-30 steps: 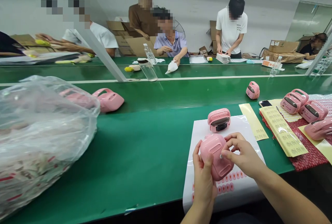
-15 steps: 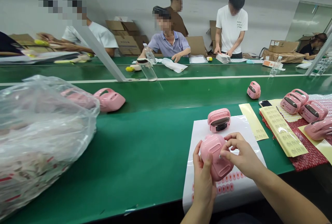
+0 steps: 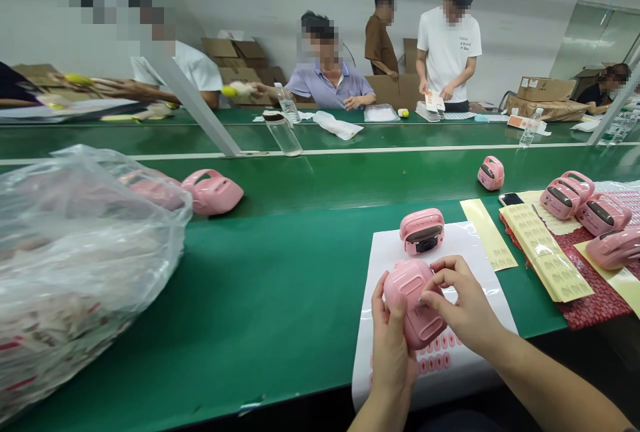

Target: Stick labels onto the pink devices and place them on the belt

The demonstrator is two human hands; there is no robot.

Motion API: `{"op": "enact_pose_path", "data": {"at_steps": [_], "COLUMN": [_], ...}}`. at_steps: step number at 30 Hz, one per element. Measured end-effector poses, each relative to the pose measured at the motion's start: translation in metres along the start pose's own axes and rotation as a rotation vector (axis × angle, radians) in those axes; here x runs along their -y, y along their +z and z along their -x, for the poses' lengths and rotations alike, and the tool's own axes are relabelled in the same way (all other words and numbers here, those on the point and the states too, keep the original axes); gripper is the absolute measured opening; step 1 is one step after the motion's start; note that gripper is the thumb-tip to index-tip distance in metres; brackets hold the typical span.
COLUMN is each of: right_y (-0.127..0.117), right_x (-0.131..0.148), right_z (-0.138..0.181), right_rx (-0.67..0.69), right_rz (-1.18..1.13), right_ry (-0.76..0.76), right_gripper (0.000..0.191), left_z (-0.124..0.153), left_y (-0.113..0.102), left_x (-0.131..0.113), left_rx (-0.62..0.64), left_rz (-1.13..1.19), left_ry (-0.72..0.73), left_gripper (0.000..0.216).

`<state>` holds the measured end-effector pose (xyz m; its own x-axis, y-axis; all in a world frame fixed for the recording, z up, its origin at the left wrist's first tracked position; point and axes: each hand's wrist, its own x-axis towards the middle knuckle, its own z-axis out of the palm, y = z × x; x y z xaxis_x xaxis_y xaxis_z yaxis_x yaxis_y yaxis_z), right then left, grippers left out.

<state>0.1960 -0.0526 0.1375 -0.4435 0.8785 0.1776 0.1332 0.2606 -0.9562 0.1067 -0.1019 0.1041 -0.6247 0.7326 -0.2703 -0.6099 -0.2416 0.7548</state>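
Pink case (image 3: 407, 278), near, held over a white sheet (image 3: 460, 239).
Left hand (image 3: 392, 345) grasps its left side; right hand (image 3: 465, 302), fingertips pinched, contents indiscernible, lies at its ridged face from the right; just beyond, another pink unit (image 3: 423, 227).

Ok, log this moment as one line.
left hand: holds pink device | right hand: fingers against its surface | second pink device: on white sheet

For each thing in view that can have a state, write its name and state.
Left hand: gripping held pink device
Right hand: fingertips at the device
Held pink device: tilted
Pink device on white sheet: standing, handle up
White sheet: overhanging table edge
Plastic bag: bulging
Phone: lying flat
Rear-left cardboard box: flaps open
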Motion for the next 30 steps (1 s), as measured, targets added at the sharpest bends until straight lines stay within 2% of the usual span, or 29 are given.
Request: {"op": "enact_pose_path", "data": {"at_steps": [12, 24, 30], "right_y": [0.007, -0.005, -0.002], "right_x": [-0.012, -0.009, -0.015], "right_z": [0.0, -0.003, -0.004], "right_rx": [-0.061, 0.081, 0.003], "right_rz": [0.053, 0.371, 0.444], "right_ry": [-0.199, -0.71, -0.837], "right_gripper": [0.007, 0.016, 0.014], "left_z": [-0.001, -0.001, -0.001], "left_y": [-0.001, -0.002, -0.002], "left_x": [0.002, 0.001, -0.001], "left_rx": [0.035, 0.058, 0.05], "left_rz": [0.031, 0.015, 0.011], "left_ry": [-0.062, -0.019, -0.045], "left_gripper": [0.074, 0.066, 0.071]}}
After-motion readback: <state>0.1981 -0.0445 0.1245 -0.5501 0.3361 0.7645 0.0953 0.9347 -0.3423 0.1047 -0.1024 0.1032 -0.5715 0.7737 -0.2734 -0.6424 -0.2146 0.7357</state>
